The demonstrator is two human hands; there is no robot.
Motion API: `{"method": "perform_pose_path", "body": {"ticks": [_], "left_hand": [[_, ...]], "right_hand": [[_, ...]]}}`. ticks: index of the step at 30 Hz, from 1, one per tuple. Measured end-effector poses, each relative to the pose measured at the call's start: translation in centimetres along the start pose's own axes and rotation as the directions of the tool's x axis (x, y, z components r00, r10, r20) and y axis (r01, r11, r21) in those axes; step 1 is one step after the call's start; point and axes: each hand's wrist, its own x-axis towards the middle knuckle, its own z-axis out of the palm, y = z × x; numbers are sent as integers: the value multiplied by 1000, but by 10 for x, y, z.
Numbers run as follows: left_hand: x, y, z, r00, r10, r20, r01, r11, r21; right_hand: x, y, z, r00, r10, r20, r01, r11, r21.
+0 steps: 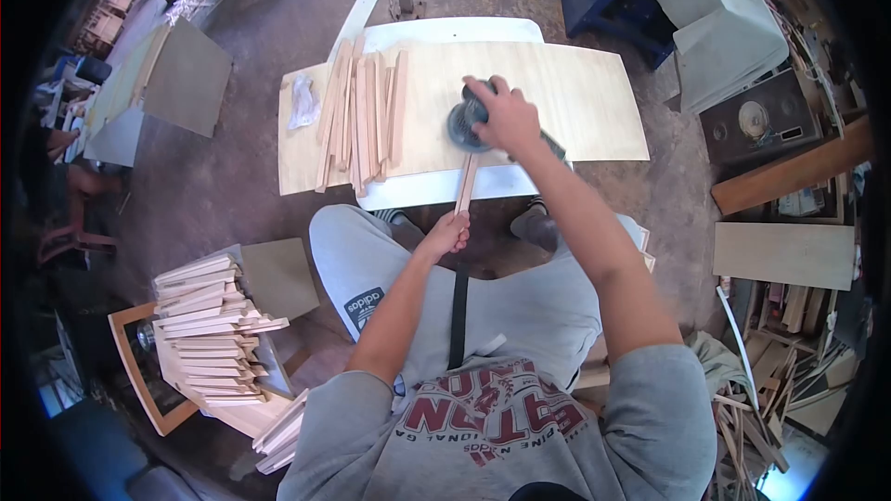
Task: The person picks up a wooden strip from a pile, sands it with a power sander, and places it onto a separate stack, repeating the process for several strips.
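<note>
My right hand is wrapped over the top of a dark round-padded power sander. The sander's pad sits over the far end of a narrow wooden strip and hides that end. Closed around the strip's near end is my left hand, just above my lap. Under the sander lies a pale plywood board, resting on a white bench top. To the left of the sander, several wooden strips lie in a loose pile on the board.
A clear plastic bag lies at the board's left. More strips are stacked low at my left, near a wooden frame. Wood scraps and a speaker stand at right. Another person is at far left.
</note>
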Motion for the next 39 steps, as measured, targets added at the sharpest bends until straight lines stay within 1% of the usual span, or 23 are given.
{"method": "perform_pose_path", "body": {"ticks": [4, 7, 9, 10, 11, 12, 13, 14, 15, 16, 17, 20, 23, 24, 27, 29, 30, 31, 33, 35, 36, 37, 39], "left_hand": [[4, -3, -7, 999, 28, 22, -29, 998, 50], [2, 6, -1, 993, 68, -94, -71, 997, -33], [-4, 22, 3, 996, 65, -55, -66, 998, -1], [-7, 36, 5, 998, 59, -33, -58, 998, 13], [-6, 55, 5, 995, 58, -81, -27, 938, 345], [1, 75, 6, 962, 159, -222, 63, 661, 747], [25, 74, 0, 796, 542, -267, 134, 274, 953], [17, 107, 14, 700, 653, -289, 106, 305, 946], [19, 121, 21, 545, 824, -156, -121, 262, 958], [41, 126, 12, 476, 872, 112, -125, -59, 990], [59, 125, 0, 413, 828, 379, -104, -371, 923], [85, 119, -34, 523, 774, 356, -81, -371, 925], [65, 134, -53, 747, 586, 313, -50, -420, 906], [48, 147, -46, 821, 511, 254, 33, -488, 872], [20, 149, -49, 707, 578, 408, -20, -560, 828], [-6, 152, -28, 866, 493, 89, 31, -230, 973], [-17, 149, -18, 914, 401, -63, 92, -55, 994], [-23, 133, -14, 873, 473, -119, 70, 119, 990], [-27, 92, -6, 771, 580, -263, -28, 443, 896], [-20, 62, 9, 758, 517, -397, 8, 602, 799], [11, 24, -9, 810, 439, -390, -74, 736, 673], [23, 4, -13, 827, 417, -376, -99, 767, 634], [34, -23, -7, 862, 373, -343, -144, 829, 540]], "right_hand": [[32, 48, -7, 985, 169, 43, -168, 985, -28], [21, 76, -11, 967, 254, 38, -249, 964, -98], [2, 90, -10, 962, 272, 28, -264, 950, -165], [-7, 96, -10, 954, 299, 24, -292, 945, -148], [-15, 104, -14, 945, 327, 18, -321, 937, -134], [-19, 111, -18, 936, 353, 6, -350, 929, -125], [-23, 115, -20, 926, 379, -4, -376, 917, -132], [-28, 119, -21, 915, 403, -13, -401, 905, -139], [-31, 123, -22, 904, 426, -25, -425, 893, -145], [-33, 126, -23, 902, 429, -40, -431, 891, -141], [-37, 128, -22, 900, 433, -50, -436, 889, -138], [-41, 134, -29, 894, 445, -60, -449, 883, -140], [-43, 138, -29, 884, 462, -74, -468, 874, -128], [-40, 139, -29, 882, 463, -85, -470, 874, -122], [-32, 140, -26, 879, 469, -83, -476, 872, -112], [-26, 142, -23, 881, 470, -50, -472, 872, -132], [-24, 140, -22, 884, 465, -46, -467, 875, -126], [-22, 137, -21, 889, 456, -41, -458, 881, -123], [-19, 130, -20, 895, 446, -29, -446, 888, -109], [-12, 120, -23, 908, 417, -32, -418, 905, -81], [-14, 114, -23, 917, 397, -30, -398, 915, -59], [-16, 108, -23, 926, 376, -24, -377, 925, -41], [-25, 86, -28, 971, 238, -8, -238, 971, -33]]}}
